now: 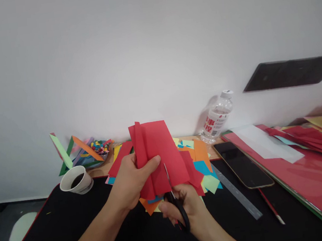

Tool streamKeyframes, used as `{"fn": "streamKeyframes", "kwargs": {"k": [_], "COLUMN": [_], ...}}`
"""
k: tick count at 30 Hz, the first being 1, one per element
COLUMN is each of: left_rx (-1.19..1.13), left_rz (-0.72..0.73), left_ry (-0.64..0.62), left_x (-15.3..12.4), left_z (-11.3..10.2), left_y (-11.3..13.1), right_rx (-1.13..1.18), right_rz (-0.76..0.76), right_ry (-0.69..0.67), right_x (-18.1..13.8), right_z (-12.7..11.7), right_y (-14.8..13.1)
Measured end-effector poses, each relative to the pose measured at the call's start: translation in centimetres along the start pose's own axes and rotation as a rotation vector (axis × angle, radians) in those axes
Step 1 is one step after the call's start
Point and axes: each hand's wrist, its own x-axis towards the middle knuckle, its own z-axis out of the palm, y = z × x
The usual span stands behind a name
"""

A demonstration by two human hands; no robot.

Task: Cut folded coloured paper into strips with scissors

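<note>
A red sheet of paper (163,139) is held up at the middle of the head view, with a narrow folded strip standing along its left part. My left hand (131,179) is closed on its left side, the thumb pressed flat across the front. Black-handled scissors (179,208) sit in my right hand (186,205), fingers through the loops. Their blade lies against the sheet's lower part, pointing upward, just right of my left thumb. Beneath both hands, scraps of coloured paper (211,184) in orange, blue, green and red lie piled on the black mat.
At left stand a paper cup (76,180) of dark liquid and a dish of small coloured bits (101,147). To the right are a water bottle (217,117), a phone (242,163), a clear ruler (237,193), a red pen-like tool (271,205) and stacked red sheets (309,180).
</note>
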Motion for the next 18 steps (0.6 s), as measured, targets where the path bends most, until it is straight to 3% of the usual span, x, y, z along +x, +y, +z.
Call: {"fn": "streamKeyframes", "kwargs": {"k": [11, 18], "left_rx": [0.012, -0.026], "left_rz": [0.005, 0.085], "left_ry": [0.013, 0.130], "left_x": [0.1, 1.3], "left_z": [0.0, -1.9], "left_y": [0.0, 1.4], "right_rx": [0.069, 0.098], "right_rz": [0.028, -0.026], "right_ry": [-0.012, -0.213], "right_x": [0.3, 0.6], "right_z": [-0.5, -1.3], "right_y": [1.6, 1.8]}}
